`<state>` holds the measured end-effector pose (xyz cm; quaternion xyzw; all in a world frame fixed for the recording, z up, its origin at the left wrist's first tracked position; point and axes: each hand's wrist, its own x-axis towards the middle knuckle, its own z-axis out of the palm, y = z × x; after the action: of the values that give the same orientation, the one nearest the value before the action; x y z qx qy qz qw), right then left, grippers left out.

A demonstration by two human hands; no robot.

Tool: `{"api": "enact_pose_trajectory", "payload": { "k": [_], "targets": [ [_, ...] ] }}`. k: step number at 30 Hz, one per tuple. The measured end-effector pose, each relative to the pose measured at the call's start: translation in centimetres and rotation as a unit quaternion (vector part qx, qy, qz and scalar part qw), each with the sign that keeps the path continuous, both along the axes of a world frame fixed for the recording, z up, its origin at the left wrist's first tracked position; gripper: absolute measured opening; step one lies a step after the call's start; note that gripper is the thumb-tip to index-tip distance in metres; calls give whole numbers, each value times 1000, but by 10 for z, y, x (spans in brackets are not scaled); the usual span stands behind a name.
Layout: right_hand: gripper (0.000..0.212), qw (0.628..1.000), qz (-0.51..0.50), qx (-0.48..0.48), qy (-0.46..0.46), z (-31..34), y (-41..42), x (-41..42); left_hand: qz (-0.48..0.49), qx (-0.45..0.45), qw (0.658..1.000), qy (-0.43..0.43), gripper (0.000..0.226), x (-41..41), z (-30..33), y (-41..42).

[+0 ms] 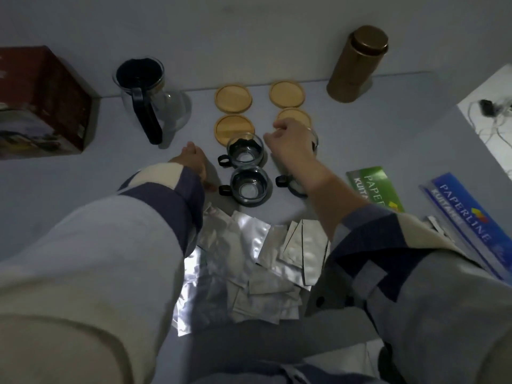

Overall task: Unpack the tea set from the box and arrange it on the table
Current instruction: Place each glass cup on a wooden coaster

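Observation:
Several round wooden coasters lie in a square on the grey table; the far left one (pixel 234 98) and near left one (pixel 234 128) are bare. My right hand (pixel 291 141) grips a glass cup (pixel 314 138) from above, beside the near right coaster (pixel 294 115); the hand hides most of the cup. Two glass cups with black holders (pixel 245 152) (pixel 250 186) stand just in front of the coasters. A third (pixel 289 187) sits partly under my right forearm. My left hand (pixel 194 163) rests on the table left of the cups, holding nothing. The red box (pixel 41 106) stands at far left.
A glass teapot with a black handle (pixel 146 102) stands between the box and the coasters. A gold canister (pixel 357 65) is at the back right. Several silver foil packets (pixel 249 259) lie near me. Green (pixel 374 189) and blue (pixel 465 217) booklets lie at right, cables (pixel 490 109) beyond the table edge.

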<state>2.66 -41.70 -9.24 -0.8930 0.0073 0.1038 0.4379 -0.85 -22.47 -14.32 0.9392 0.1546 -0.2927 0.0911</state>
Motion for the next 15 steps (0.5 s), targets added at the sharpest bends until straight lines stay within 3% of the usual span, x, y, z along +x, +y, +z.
{"api": "enact_pose_trajectory", "payload": {
  "k": [3, 7, 11, 15],
  "targets": [
    [64, 999, -19, 37, -7, -12, 10, -41, 18, -22, 999, -26, 103, -4, -2, 0],
    [93, 1000, -2, 8, -18, -32, 22, -80, -106, 25, 994, -20, 67, -3, -1, 1],
    [110, 1000, -8, -19, 5, -47, 28, -98, -23, 9, 1000, 1, 95, -4, 3, 1],
    [103, 999, -33, -17, 21, -58, 27, -103, -53, 34, 998, 25, 114, -9, 6, 0]
  ]
}}
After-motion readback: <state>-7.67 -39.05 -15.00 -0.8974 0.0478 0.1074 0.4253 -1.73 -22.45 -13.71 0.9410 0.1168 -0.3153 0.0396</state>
